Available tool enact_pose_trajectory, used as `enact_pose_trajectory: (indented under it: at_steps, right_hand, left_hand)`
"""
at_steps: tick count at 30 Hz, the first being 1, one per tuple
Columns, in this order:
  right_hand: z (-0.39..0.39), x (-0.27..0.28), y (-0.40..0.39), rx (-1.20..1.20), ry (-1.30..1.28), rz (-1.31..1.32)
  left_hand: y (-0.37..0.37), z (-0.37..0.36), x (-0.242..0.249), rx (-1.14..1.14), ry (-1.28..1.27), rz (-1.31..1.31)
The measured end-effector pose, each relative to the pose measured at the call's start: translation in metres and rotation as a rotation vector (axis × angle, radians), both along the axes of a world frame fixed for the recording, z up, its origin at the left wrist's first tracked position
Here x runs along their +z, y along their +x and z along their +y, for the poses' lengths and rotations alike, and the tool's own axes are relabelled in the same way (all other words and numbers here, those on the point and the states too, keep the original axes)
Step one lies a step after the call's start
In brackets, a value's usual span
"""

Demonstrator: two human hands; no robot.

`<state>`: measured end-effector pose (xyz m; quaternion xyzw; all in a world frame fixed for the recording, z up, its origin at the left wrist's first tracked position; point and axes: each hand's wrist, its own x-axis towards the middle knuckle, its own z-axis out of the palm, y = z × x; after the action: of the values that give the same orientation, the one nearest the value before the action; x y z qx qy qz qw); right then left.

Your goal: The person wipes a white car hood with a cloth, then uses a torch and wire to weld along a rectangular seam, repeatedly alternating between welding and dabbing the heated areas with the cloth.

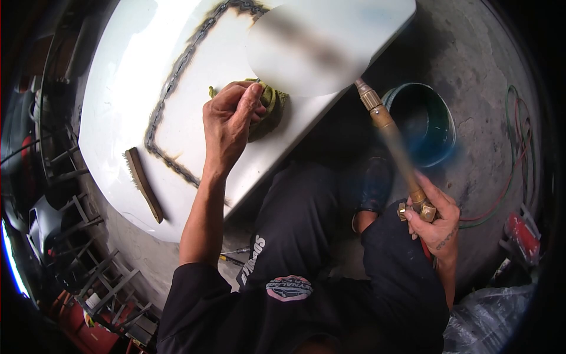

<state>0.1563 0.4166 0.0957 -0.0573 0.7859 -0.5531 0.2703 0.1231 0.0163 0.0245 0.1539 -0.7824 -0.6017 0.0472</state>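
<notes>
My right hand (435, 221) is wrapped round the valve end of a brass gas torch (392, 133), which points up and left toward the white panel. The torch's tip runs into a blurred patch. Above the panel, my left hand (233, 115) is closed with thumb and fingers pressed together; what it pinches is too small to make out. Just beside and behind its fingers lies a crumpled yellow-green cloth (272, 112). The white panel (203, 103) carries a dark, scorched weld seam (172, 79). A wooden-handled wire brush (143, 186) rests on it at the left.
A dark green bucket (448, 127) stands on the concrete floor right of the panel. Red and green hoses (522, 138) trail over the floor. At the lower right are a red object (523, 237) and clear plastic sheeting (492, 318). Metal racks (106, 277) line the left.
</notes>
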Motion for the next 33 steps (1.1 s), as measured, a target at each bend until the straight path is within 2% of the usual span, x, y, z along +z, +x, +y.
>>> enact_pose_trajectory:
  at_steps: [33]
  right_hand:
    - [0.0002,0.0009,-0.0026,0.001,-0.005,0.001]
  left_hand:
    - [-0.0021,0.0008,-0.0004,0.005,-0.007,0.000]
